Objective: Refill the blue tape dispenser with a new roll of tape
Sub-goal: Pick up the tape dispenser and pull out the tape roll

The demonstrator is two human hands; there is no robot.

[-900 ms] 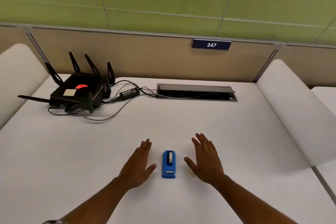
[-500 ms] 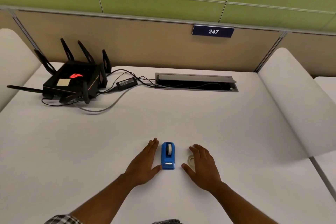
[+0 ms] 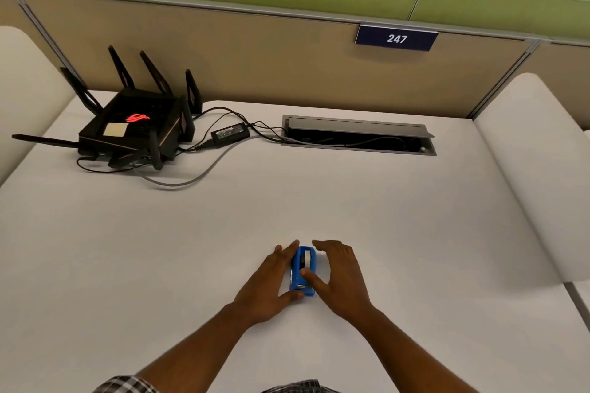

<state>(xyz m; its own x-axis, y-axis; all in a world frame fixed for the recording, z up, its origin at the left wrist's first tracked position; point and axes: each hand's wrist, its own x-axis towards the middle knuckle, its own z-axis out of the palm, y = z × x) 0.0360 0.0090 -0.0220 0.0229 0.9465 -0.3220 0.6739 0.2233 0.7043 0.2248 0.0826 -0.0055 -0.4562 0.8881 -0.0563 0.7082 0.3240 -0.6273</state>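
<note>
Item: small blue plastic tape dispenser (image 3: 302, 271), lying on the white desk (image 3: 319, 207) between both hands, long axis pointing away from the person. Left hand (image 3: 269, 285) is flanking its left side; right hand (image 3: 340, 277) is flanking the right, thumb resting on top. Neither is clamping. Beyond: black antenna router (image 3: 131, 128), far left.

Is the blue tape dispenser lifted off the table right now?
No, the blue tape dispenser sits flat on the table, with the left hand and right hand closing on its sides.
</note>
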